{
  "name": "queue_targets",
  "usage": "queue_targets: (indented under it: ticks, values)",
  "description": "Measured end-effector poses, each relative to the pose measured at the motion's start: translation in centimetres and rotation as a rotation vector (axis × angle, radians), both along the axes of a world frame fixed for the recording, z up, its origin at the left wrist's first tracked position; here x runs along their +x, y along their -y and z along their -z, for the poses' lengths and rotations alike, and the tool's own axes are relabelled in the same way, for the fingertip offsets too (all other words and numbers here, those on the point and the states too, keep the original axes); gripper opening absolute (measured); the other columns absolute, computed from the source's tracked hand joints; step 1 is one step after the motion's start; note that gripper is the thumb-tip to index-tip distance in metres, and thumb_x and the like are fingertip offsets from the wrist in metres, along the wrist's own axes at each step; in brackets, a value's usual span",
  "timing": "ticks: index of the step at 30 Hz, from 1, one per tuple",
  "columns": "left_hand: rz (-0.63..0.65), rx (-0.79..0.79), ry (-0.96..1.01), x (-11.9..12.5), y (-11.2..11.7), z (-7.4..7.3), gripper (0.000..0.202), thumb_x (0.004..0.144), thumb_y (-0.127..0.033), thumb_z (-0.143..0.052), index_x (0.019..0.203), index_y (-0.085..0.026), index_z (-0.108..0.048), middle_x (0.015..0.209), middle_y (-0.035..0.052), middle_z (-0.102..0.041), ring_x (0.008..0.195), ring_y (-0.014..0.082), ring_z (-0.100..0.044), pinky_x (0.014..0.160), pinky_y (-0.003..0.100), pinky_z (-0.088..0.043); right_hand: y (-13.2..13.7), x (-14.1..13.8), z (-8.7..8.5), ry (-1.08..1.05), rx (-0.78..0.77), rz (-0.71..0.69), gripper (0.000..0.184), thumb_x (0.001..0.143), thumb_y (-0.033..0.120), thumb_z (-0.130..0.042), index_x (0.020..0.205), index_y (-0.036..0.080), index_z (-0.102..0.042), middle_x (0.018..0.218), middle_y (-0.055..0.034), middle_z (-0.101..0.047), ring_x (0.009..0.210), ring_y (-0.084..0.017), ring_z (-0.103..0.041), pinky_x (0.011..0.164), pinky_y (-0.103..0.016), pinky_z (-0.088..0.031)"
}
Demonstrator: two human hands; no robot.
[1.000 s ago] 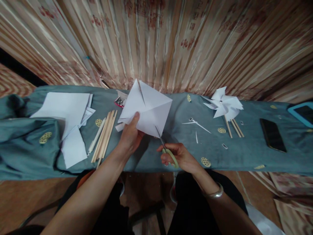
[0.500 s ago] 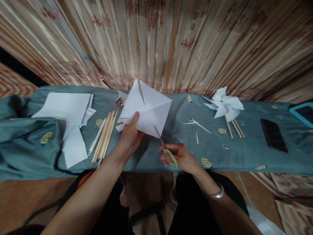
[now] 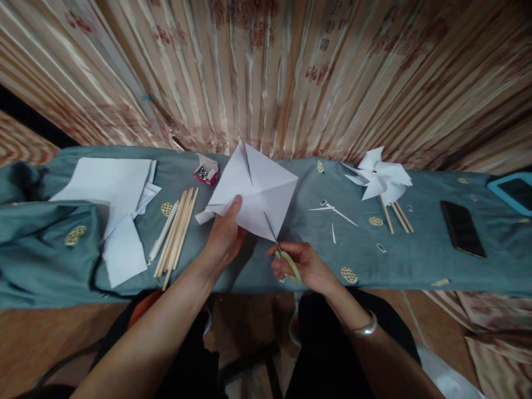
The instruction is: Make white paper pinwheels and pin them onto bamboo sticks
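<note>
My left hand (image 3: 226, 230) pinches a white paper square (image 3: 270, 191) near its lower left edge, thumb on top. Creases run across the sheet, and a slit opens at its top corner. In my right hand (image 3: 301, 260) are scissors with pale green handles (image 3: 293, 267). Their blades lie at the paper's lower corner, one blade over the sheet and pointing toward its middle. Just beyond my left hand sits a small box of metal pins (image 3: 205, 170). Thin white paper strips (image 3: 332, 208) lie on the cloth to the right.
White paper sheets (image 3: 120, 172), wooden sticks (image 3: 177, 235) and a white pen-like stick (image 3: 165, 230) lie left. On the right are a paper pinwheel (image 3: 376, 173), more sticks (image 3: 402, 216), a black phone (image 3: 462, 228) and a blue-framed device (image 3: 515, 191). A curtain (image 3: 266, 83) hangs behind.
The paper has shifted slightly right and down with my left hand, uncovering more of the pin box. The scissors remain at the lower corner.
</note>
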State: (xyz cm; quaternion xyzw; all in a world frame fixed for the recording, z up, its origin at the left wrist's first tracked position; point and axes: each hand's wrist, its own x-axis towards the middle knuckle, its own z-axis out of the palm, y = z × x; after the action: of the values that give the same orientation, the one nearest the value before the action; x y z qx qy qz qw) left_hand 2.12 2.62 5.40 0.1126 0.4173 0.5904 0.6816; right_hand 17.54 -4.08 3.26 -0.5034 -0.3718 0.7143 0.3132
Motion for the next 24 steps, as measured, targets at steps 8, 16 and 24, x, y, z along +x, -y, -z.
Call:
queue_targets:
  ticks: [8, 16, 24]
  values:
    - [-0.012, -0.008, -0.013, 0.03, -0.03, -0.2, 0.016, 0.092, -0.014, -0.054, 0.105, -0.016, -0.064, 0.081, -0.0005, -0.072, 0.065, 0.0099, -0.065, 0.063, 0.019, -0.055, -0.02, -0.24, 0.04, -0.014, 0.004, 0.017, 0.047, 0.049, 0.046, -0.088, 0.077, 0.017, -0.065, 0.051, 0.0064, -0.062, 0.042, -0.006, -0.054, 0.043, -0.018, -0.041]
    - [-0.019, -0.008, -0.01, -0.06, -0.1, -0.11, 0.015, 0.091, -0.015, -0.057, 0.103, -0.016, -0.065, 0.083, 0.0004, -0.072, 0.065, 0.0111, -0.065, 0.062, 0.021, -0.054, 0.04, -0.35, 0.4, -0.02, -0.002, 0.037, 0.047, 0.048, 0.047, -0.089, 0.077, 0.017, -0.066, 0.05, 0.0062, -0.061, 0.042, -0.006, -0.053, 0.043, -0.019, -0.041]
    - [0.035, -0.027, -0.046, 0.33, 0.53, 0.11, 0.014, 0.091, -0.015, -0.056, 0.101, -0.019, -0.065, 0.086, -0.0001, -0.072, 0.07, 0.0105, -0.066, 0.066, 0.019, -0.054, -0.15, -0.24, 0.19, 0.001, 0.034, 0.02, 0.049, 0.05, 0.047, -0.088, 0.081, 0.016, -0.066, 0.054, 0.0047, -0.063, 0.045, -0.008, -0.056, 0.044, -0.02, -0.043]
